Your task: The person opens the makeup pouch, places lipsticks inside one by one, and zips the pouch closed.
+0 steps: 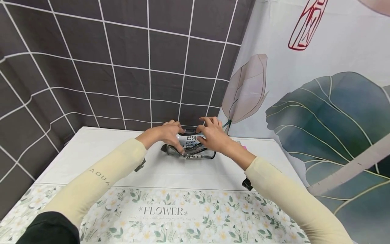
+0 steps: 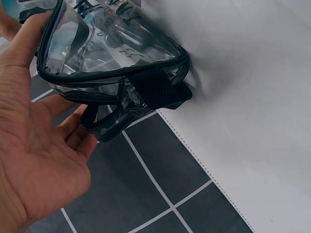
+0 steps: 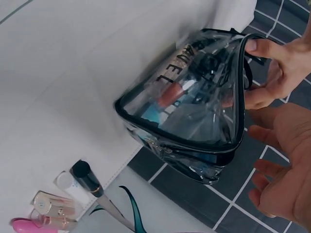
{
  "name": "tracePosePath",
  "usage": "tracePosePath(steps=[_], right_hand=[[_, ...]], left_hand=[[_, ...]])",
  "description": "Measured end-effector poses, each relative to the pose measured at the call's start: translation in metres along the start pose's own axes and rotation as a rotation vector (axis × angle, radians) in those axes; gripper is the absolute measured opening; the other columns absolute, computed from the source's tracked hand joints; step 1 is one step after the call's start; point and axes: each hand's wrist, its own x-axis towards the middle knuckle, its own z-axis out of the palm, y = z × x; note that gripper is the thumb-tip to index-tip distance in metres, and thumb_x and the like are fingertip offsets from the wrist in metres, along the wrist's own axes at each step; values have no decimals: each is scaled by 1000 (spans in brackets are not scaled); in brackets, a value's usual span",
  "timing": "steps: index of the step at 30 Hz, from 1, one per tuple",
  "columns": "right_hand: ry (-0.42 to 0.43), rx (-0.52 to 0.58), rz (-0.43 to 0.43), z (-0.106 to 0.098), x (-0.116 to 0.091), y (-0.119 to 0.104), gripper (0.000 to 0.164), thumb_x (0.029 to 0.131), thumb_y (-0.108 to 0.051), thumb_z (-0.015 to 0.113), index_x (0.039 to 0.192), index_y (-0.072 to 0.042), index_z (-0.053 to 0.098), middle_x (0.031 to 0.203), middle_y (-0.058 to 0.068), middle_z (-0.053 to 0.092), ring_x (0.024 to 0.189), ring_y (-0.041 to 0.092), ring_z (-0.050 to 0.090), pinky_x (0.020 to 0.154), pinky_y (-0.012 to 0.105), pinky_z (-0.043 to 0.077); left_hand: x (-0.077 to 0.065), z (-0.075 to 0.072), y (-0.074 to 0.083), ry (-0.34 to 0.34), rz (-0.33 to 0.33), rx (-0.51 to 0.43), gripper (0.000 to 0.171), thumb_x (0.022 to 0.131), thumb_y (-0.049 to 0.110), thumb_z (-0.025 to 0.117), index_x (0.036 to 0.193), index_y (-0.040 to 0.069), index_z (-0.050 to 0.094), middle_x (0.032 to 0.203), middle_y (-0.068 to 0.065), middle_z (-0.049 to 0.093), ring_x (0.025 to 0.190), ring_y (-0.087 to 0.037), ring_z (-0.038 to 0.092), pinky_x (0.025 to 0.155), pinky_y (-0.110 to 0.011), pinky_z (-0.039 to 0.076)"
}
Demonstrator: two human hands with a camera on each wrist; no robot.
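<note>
Near the back edge of the surface (image 1: 97, 144) sits a clear bag (image 3: 194, 116) with black edging and dark lettering on its front. Some reddish and turquoise shapes show through the plastic, though I can't tell what they are. My left hand (image 1: 168, 134) grips its upper edge on my left side, thumb in front and fingers bent behind. My right hand (image 1: 214, 137) is at the other end, fingers apart and loosely bent; whether they touch the plastic, I can't tell. To the right of the bag, partly behind my forearm as I look down, small things lie close together: a black-capped stick (image 3: 87, 177), a white tube (image 3: 70, 187), a little bottle (image 3: 53, 204) and a bright pink item (image 3: 34, 225). Nearer me, a flowered mat (image 1: 176, 230) runs beneath my cream sleeves (image 1: 91, 179). Behind everything hangs a dark gridded cloth (image 1: 131, 47), with a leaf-printed cloth (image 1: 323, 112) on my right.
</note>
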Motion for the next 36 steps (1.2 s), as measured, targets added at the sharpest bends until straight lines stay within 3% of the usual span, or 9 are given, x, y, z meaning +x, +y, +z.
tracePosePath(steps=[17, 29, 36], right_hand=[[40, 21, 6, -6, -6, 15, 20, 110, -23, 73, 123, -11, 81, 173, 25, 47, 156, 52, 38, 125, 74, 33], [78, 52, 53, -14, -10, 42, 19, 110, -21, 72, 121, -8, 81, 172, 26, 48, 152, 52, 40, 117, 71, 34], [76, 76, 83, -16, -16, 58, 22, 111, -22, 69, 123, -6, 80, 173, 27, 46, 153, 51, 38, 121, 72, 31]], left_hand=[[0, 4, -1, 16, 12, 12, 102, 84, 59, 89, 166, 8, 57, 167, -17, 51, 143, -33, 44, 127, -52, 40], [0, 5, -1, 17, 28, -5, 102, 84, 59, 89, 166, 7, 56, 168, -18, 50, 143, -33, 43, 127, -52, 40], [1, 4, -1, 15, 27, -10, 103, 85, 57, 90, 167, 6, 54, 168, -18, 49, 140, -32, 44, 125, -52, 40]])
